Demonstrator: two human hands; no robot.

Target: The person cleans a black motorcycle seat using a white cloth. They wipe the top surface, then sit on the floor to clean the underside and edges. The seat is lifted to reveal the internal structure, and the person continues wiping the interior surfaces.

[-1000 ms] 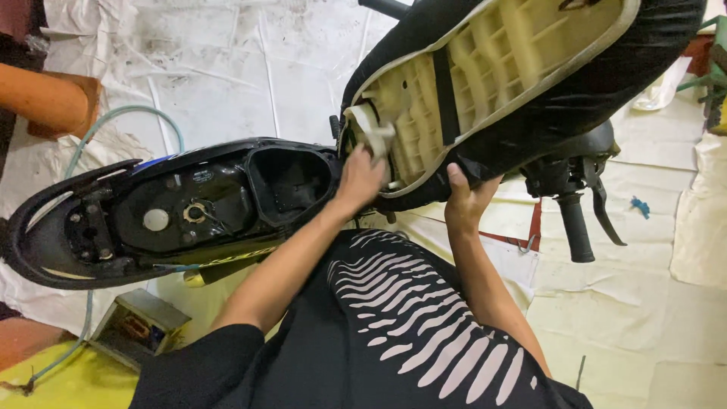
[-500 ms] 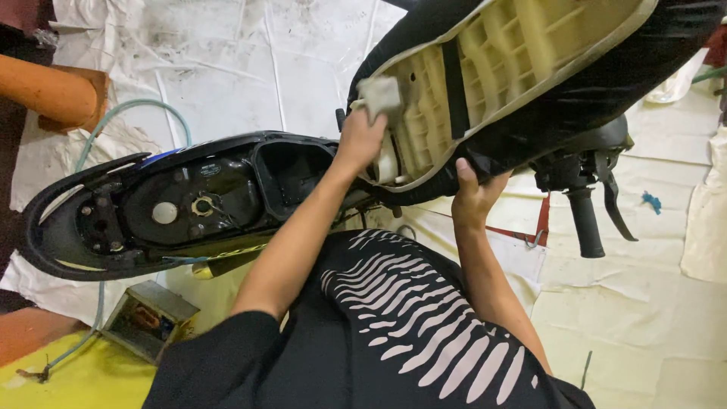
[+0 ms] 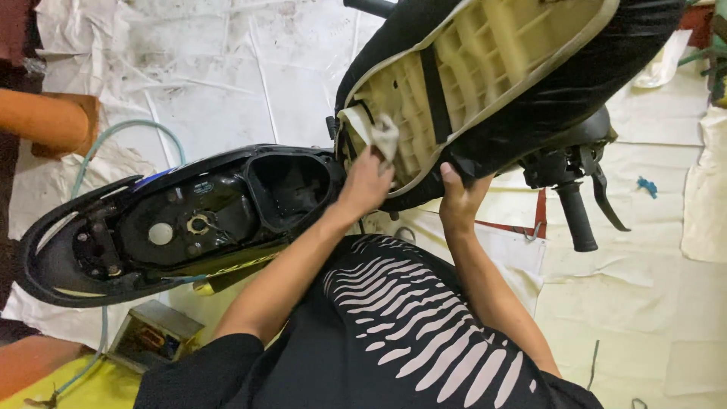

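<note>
**Rag at work on the raised seat's underside**

The scooter's seat (image 3: 492, 83) is tipped up, its cream ribbed underside facing the camera. The left hand (image 3: 367, 178) is closed on a pale rag (image 3: 385, 136) and presses it against the underside near the hinge end. The right hand (image 3: 458, 198) grips the seat's lower black edge, propping it open. Below the seat the storage tub (image 3: 291, 185) lies exposed. Judging by the rag's place, wiping has reached only the hinge corner; most of the ribbed panel appears not yet covered. A handlebar grip (image 3: 575, 220) sticks out at right.
</note>
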